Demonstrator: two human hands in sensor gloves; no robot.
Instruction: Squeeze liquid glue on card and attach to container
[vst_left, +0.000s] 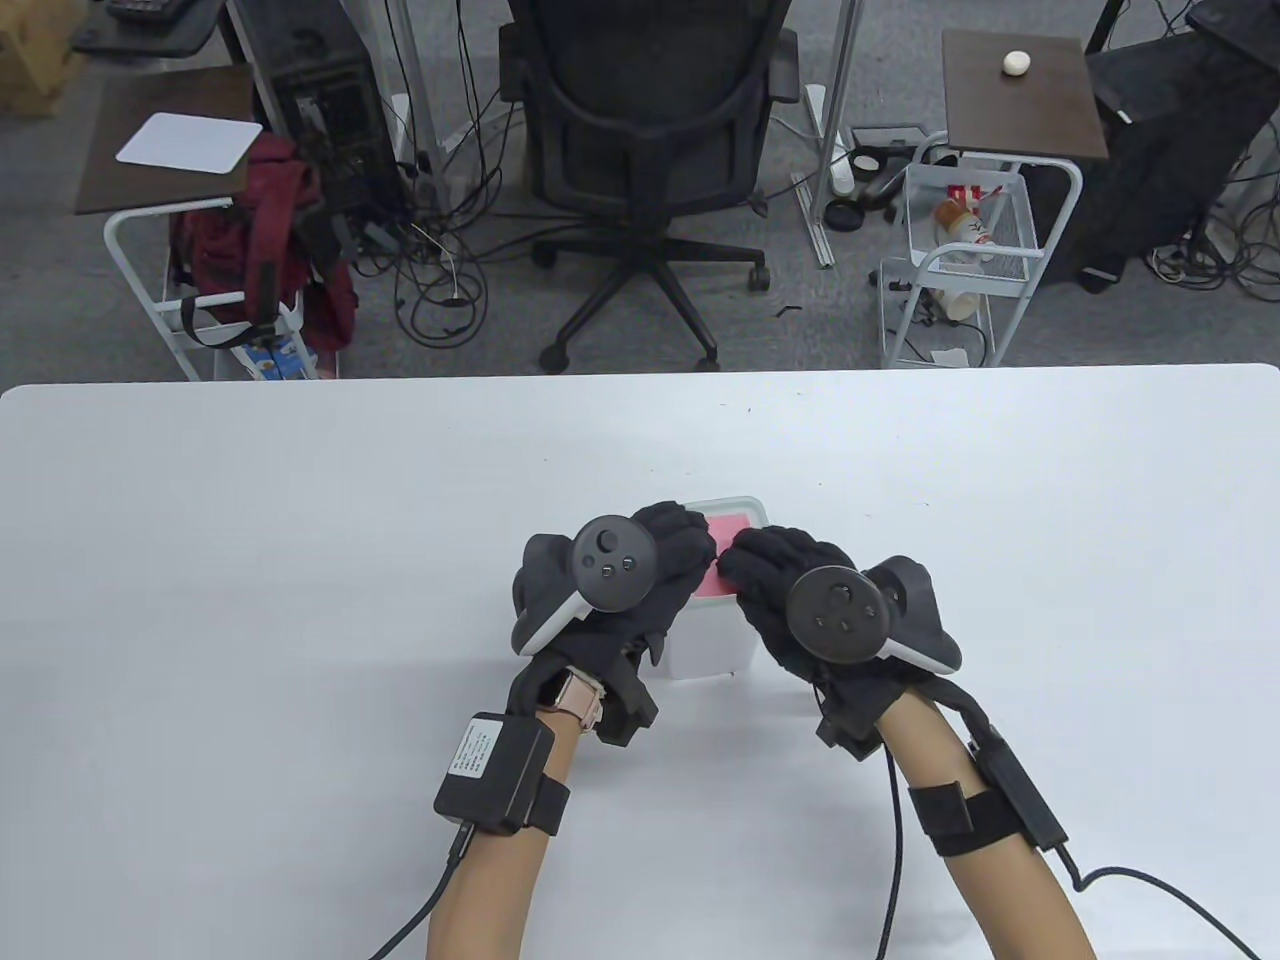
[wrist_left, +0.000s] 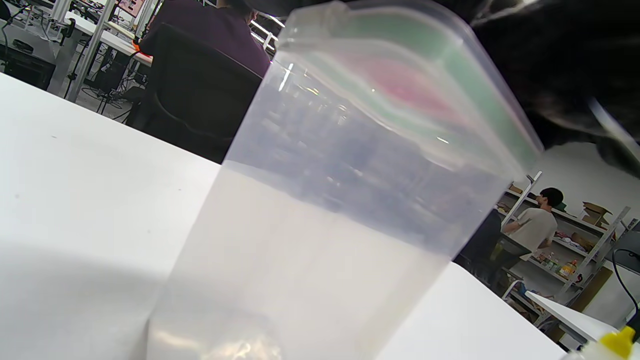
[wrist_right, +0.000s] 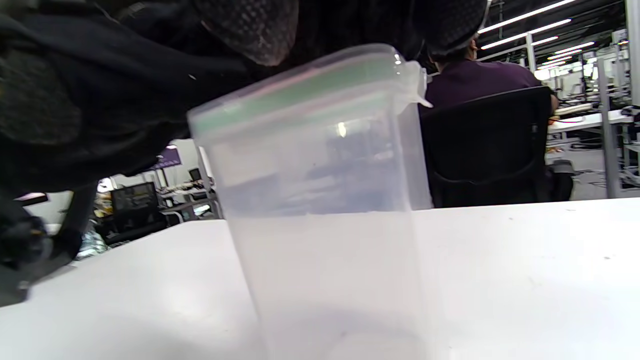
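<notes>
A tall, translucent plastic container with a green-sealed lid is standing upright on the white table, near the middle and toward the near edge, and a pink rectangular card is lying flat on its lid. Both gloved hands are meeting over that lid. The left hand is coming in from the left with its fingers lying across the left part of the card, and the right hand is coming in from the right with its fingers resting on the card's near right part. The fingers of each hand are lying flat and close together and are pressing down, not pinching or closing around anything; whether the left thumb is bracing the container's side is hidden.

This placing looks deliberate. Pressing from both sides is probably spreading the glue evenly under the card and keeping the card from sliding, while the downward load is holding the light container steady on the table. The wrist views are showing the clear wall from low down, with the pink showing faintly through the lid and dark glove fabric above it.

A yellow-capped glue bottle is just showing at the lower right corner of the left wrist view, set aside on the table, which suggests the squeezing step is done and the attaching is nearly finished.
</notes>
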